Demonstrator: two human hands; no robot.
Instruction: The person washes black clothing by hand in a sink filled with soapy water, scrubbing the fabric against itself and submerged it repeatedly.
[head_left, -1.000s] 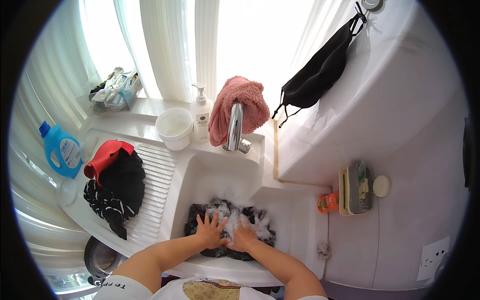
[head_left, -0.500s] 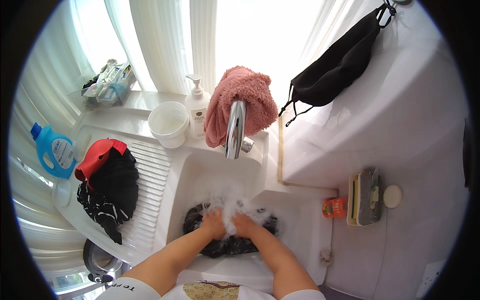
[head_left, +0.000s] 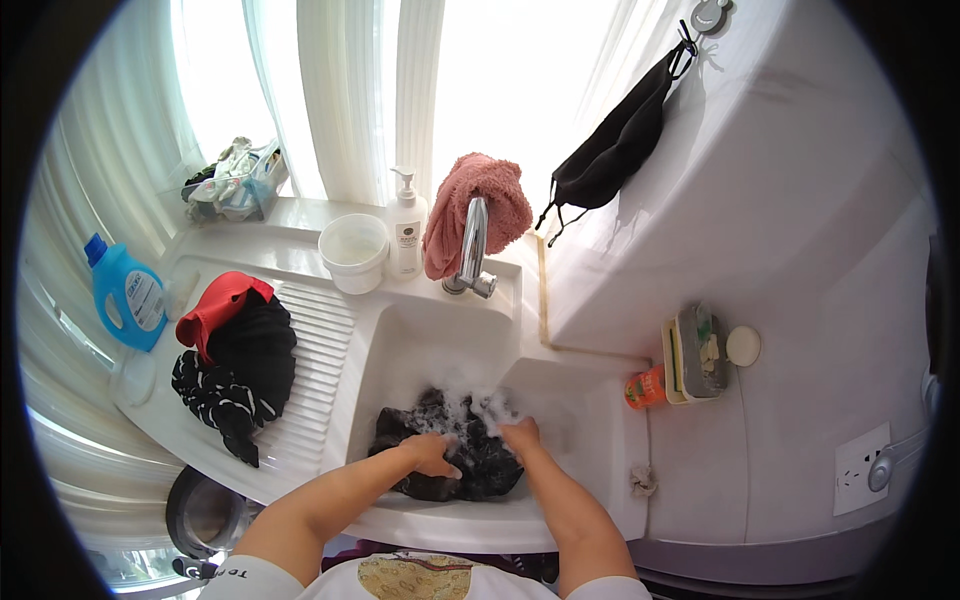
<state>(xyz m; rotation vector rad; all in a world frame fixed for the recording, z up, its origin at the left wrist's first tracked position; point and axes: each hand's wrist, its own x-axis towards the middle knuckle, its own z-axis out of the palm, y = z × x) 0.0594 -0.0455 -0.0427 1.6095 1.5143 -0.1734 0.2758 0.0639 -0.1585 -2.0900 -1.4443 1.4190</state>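
A soaked black garment (head_left: 478, 472) lies bunched in the white sink (head_left: 440, 335), with white suds over its far part. My left hand (head_left: 430, 454) is on the garment's near left part, fingers curled into the cloth and thumb toward me. At its right edge, my right hand (head_left: 521, 436) closes on the fabric, its fingertips partly hidden by suds and cloth. Beyond my hands stands the chrome faucet (head_left: 474, 240), with a pink towel (head_left: 480, 205) draped over it.
Left of the basin, a ribbed washboard (head_left: 312, 345) holds black clothes (head_left: 250, 360) and a red cap (head_left: 222, 305). A blue detergent bottle (head_left: 130, 297), white bucket (head_left: 354, 255) and pump bottle (head_left: 407, 230) line the edges. A black mask (head_left: 615, 145) hangs at right; a soap box (head_left: 697, 355) sits below.
My hands have drawn apart, the left toward me and the right outward and away. The garment has gathered closer together and its suds have shifted. The view has tilted and shifted.
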